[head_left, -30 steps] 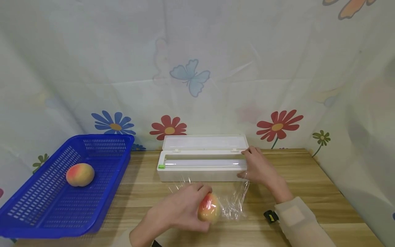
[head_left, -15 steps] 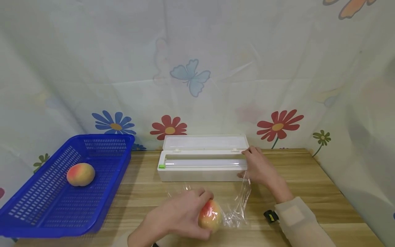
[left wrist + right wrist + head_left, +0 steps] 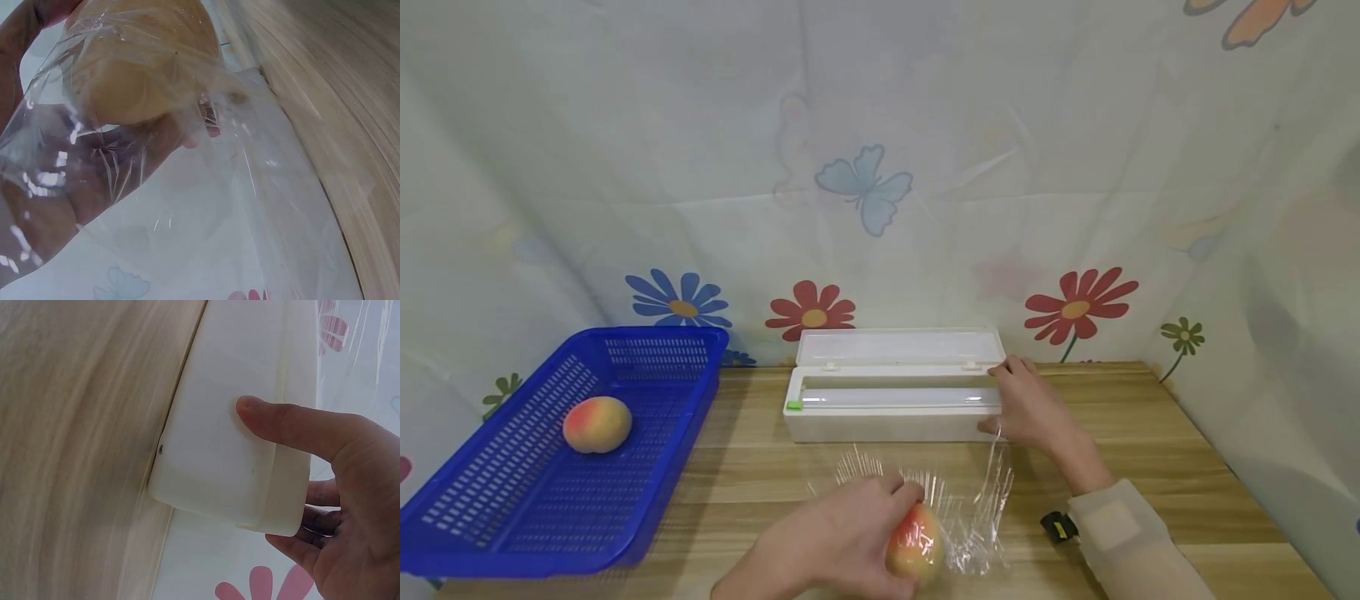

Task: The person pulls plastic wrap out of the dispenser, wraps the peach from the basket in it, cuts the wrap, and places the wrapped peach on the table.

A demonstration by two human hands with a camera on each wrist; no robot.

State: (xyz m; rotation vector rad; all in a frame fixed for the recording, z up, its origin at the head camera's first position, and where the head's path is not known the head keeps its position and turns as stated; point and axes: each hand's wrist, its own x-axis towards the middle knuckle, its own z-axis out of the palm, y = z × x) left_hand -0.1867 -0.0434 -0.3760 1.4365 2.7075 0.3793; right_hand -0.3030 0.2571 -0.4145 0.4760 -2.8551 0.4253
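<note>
A red and yellow peach (image 3: 917, 543) is in my left hand (image 3: 846, 533), the fingers and thumb curled round it. Clear cling film (image 3: 977, 517) covers the peach and stretches back toward the long white cling film box (image 3: 891, 427), whose lid stands raised. In the left wrist view the film (image 3: 244, 187) spreads over the peach (image 3: 140, 69) and the hand. My right hand (image 3: 1036, 412) grips the box's right end; the right wrist view shows the thumb on the front wall of the box (image 3: 219, 450) and the other fingers behind it.
At the left stands a blue plastic basket (image 3: 673, 467) with another peach (image 3: 597, 424) inside. A green slider (image 3: 793, 405) sits at the box's left end. A small black object (image 3: 1058, 526) hangs at the right sleeve. Behind the wooden table (image 3: 1150, 450) is a patterned curtain (image 3: 925, 250).
My left hand has moved toward me and slightly right with the peach, drawing the cling film farther from the box. The right hand stays on the box.
</note>
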